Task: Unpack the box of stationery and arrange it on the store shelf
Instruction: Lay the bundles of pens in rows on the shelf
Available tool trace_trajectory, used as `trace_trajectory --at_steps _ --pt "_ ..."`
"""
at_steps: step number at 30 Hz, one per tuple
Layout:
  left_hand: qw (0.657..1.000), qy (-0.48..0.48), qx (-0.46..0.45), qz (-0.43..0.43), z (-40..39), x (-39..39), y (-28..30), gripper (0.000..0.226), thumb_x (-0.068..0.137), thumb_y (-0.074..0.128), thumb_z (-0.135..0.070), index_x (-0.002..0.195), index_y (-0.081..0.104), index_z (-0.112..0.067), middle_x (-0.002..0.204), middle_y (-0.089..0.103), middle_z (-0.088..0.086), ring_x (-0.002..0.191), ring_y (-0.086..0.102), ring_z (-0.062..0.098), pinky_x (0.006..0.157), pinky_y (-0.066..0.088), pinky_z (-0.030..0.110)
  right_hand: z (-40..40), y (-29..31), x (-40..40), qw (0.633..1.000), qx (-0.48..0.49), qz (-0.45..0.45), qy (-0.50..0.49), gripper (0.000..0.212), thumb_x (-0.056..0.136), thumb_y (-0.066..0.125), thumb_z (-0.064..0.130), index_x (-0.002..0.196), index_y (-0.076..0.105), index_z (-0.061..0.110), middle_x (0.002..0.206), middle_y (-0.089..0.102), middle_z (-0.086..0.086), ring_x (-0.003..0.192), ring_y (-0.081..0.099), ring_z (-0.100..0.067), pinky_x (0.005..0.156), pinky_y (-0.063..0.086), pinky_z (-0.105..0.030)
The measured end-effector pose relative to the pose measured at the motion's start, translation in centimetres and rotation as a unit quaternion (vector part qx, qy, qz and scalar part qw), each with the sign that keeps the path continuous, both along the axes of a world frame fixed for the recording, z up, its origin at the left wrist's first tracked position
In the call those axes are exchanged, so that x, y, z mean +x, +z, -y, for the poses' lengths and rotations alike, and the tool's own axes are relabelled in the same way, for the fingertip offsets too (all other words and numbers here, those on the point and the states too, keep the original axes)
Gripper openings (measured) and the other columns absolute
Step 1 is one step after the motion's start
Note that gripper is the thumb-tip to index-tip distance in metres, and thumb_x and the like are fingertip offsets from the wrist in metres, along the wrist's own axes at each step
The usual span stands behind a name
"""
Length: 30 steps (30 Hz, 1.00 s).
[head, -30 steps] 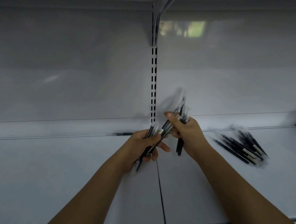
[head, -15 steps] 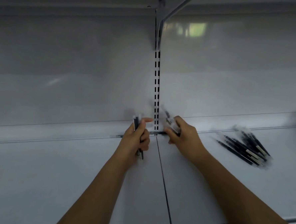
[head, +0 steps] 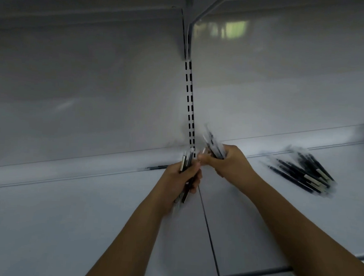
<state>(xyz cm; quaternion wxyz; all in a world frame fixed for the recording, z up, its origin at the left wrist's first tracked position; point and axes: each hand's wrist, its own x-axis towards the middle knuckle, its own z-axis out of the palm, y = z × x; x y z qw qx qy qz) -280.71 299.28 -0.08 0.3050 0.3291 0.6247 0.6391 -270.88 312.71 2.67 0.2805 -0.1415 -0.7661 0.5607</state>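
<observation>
My left grip [head: 179, 176] and right grip [head: 228, 162] each clutch slim black pens [head: 213, 148] above the white metal shelf's [head: 65, 216] back edge, splitting them for orderly laying.

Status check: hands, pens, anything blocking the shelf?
Left hand grips a pen bundle; right hand grips another. Loose pen pile lies right on the shelf. Nothing blocking.

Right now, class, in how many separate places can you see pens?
4: a bunch in the left hand, a bunch in the right hand, a pile on the shelf at right, one lone pen by the back wall.
</observation>
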Motion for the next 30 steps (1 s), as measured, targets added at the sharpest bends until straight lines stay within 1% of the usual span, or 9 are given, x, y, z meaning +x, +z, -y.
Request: trace_trajectory --at_steps 7,10,13,15,18,21,23,27,30 --pt "1.0 -0.004 -0.025 -0.011 0.3 -0.3 -0.3 0.026 0.102 0.052 -0.022 0.106 0.074 -0.008 0.074 0.059 0.004 0.052 0.045 0.014 0.048 0.034 0.024 -2.6 0.5 0.5 0.971 -0.127 -0.105 -0.172 0.022 0.087 0.072 0.028 0.08 0.06 0.011 0.06 0.042 -0.009 0.049 0.037 -0.017 0.043 0.035 -0.024" --pt "0.998 0.033 -0.046 -0.034 0.7 -0.9 -0.4 0.03 0.1 0.056 -0.026 0.102 0.071 0.0 0.069 0.052 0.012 0.047 0.036 0.014 0.046 0.029 0.023 -3.0 0.2 0.3 0.971 -0.171 -0.096 -0.135 0.019 0.087 0.071 0.026 0.084 0.062 0.009 0.069 0.047 -0.014 0.051 0.039 -0.016 0.044 0.037 -0.025" --pt "0.999 0.02 -0.034 -0.023 1.0 -0.9 -0.1 0.026 0.098 0.058 -0.027 0.104 0.071 -0.006 0.085 0.068 0.012 0.046 0.034 0.012 0.045 0.028 0.023 -3.1 0.0 -0.1 0.958 -0.249 -0.128 -0.07 0.028 0.083 0.076 0.026 0.093 0.067 0.001 0.072 0.052 -0.009 0.053 0.04 -0.014 0.042 0.035 -0.023" --pt "0.999 -0.006 -0.036 -0.024 0.9 -0.4 0.3 0.024 0.1 0.056 -0.028 0.109 0.07 -0.012 0.095 0.075 0.008 0.044 0.034 0.01 0.044 0.029 0.02 -2.8 -0.3 -0.2 0.965 -0.237 -0.111 -0.019 0.035 0.079 0.078 0.028 0.098 0.07 0.0 0.07 0.055 -0.004 0.055 0.042 -0.013 0.043 0.035 -0.023" --pt "0.998 -0.022 -0.061 -0.022 0.5 0.1 0.5 0.039 0.102 0.046 -0.041 0.108 0.07 -0.012 0.084 0.074 0.01 0.042 0.033 0.011 0.043 0.027 0.021 -1.9 -0.8 -0.5 0.985 -0.161 -0.059 0.001 0.023 0.088 0.071 0.025 0.084 0.063 0.004 0.066 0.051 -0.009 0.052 0.044 -0.016 0.044 0.038 -0.024" --pt "0.996 0.058 -0.057 0.044 -0.1 -0.3 0.5 0.052 0.104 0.039 -0.044 0.079 0.068 -0.008 0.063 0.06 0.009 0.043 0.041 0.014 0.045 0.032 0.025 -1.9 -0.5 -0.7 0.986 -0.127 -0.073 -0.077 0.022 0.096 0.054 0.016 0.076 0.058 0.007 0.068 0.056 -0.012 0.059 0.052 -0.024 0.053 0.045 -0.029" --pt "0.986 0.139 -0.025 0.091 -0.4 -1.0 0.7 0.058 0.105 0.036 -0.042 0.062 0.059 -0.011 0.056 0.054 0.007 0.044 0.046 0.016 0.047 0.035 0.026 -1.8 -0.1 -0.6 0.981 -0.156 -0.103 -0.056 0.02 0.099 0.049 0.012 0.083 0.058 0.004 0.07 0.063 -0.012 0.063 0.062 -0.023 0.059 0.052 -0.03" --pt "0.953 0.203 0.078 0.213 0.0 -2.2 1.1 0.05 0.103 0.037 -0.046 0.065 0.051 -0.017 0.056 0.044 0.002 0.038 0.038 0.012 0.036 0.029 0.018 -1.1 -0.6 -0.6 0.984 -0.147 -0.087 0.045 0.018 0.099 0.047 0.003 0.113 0.057 0.007 0.065 0.058 -0.007 0.049 0.048 -0.018 0.049 0.044 -0.028" --pt "0.931 0.183 0.154 0.274 0.3 -2.1 1.5 0.041 0.101 0.045 -0.043 0.072 0.053 -0.015 0.059 0.044 0.001 0.038 0.04 0.007 0.031 0.031 0.017 -1.0 -0.8 -0.9 0.982 -0.166 -0.063 0.069 0.02 0.099 0.051 0.007 0.117 0.06 0.007 0.062 0.047 -0.003 0.047 0.038 -0.013 0.044 0.036 -0.024"
